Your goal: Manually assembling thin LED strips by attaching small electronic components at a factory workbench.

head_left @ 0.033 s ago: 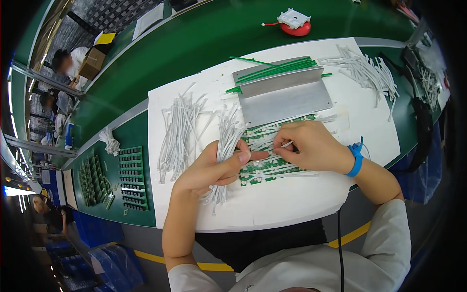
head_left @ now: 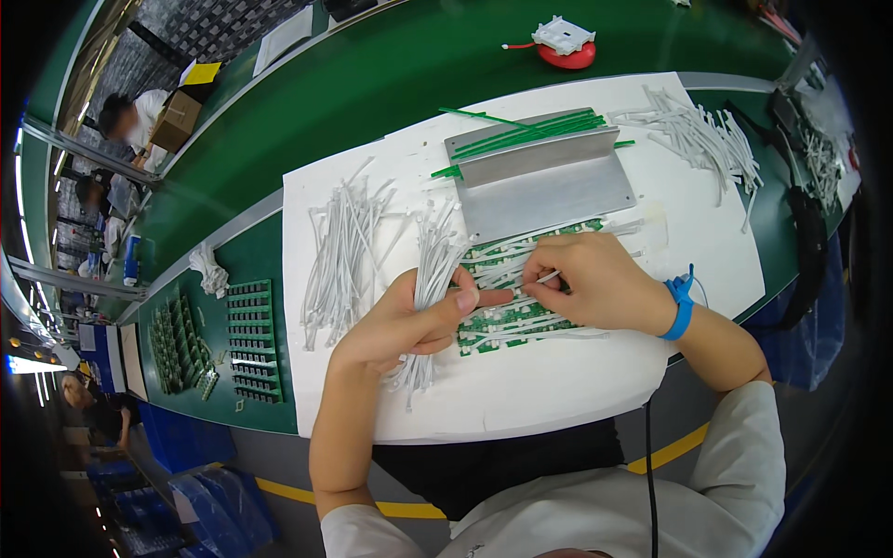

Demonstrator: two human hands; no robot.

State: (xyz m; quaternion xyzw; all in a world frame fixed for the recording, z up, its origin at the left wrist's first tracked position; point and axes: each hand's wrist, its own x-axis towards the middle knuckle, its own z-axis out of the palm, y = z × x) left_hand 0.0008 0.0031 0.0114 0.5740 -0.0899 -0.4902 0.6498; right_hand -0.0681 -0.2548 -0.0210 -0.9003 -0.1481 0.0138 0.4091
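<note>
My left hand (head_left: 414, 321) is closed around a bundle of thin white cables (head_left: 439, 256), whose ends stick out above and below the fist. Its index finger reaches right, over a panel of green circuit boards (head_left: 479, 341) with small white connectors. Thumb and fingertips of my right hand (head_left: 581, 279) pinch the end of one white cable (head_left: 551, 276) at the boards, close to the left index fingertip. Several other white cables lie across the panel. My right hand covers part of the boards, so whether that cable end sits in a connector cannot be seen.
A grey metal angle fixture (head_left: 549, 195) with green strips (head_left: 530, 133) stands behind the boards. White cable piles lie left (head_left: 339, 260) and right (head_left: 702, 139) on the white sheet (head_left: 521, 400). Farther left are more circuit boards (head_left: 253, 339). A blue wrist strap (head_left: 682, 307) circles my right wrist.
</note>
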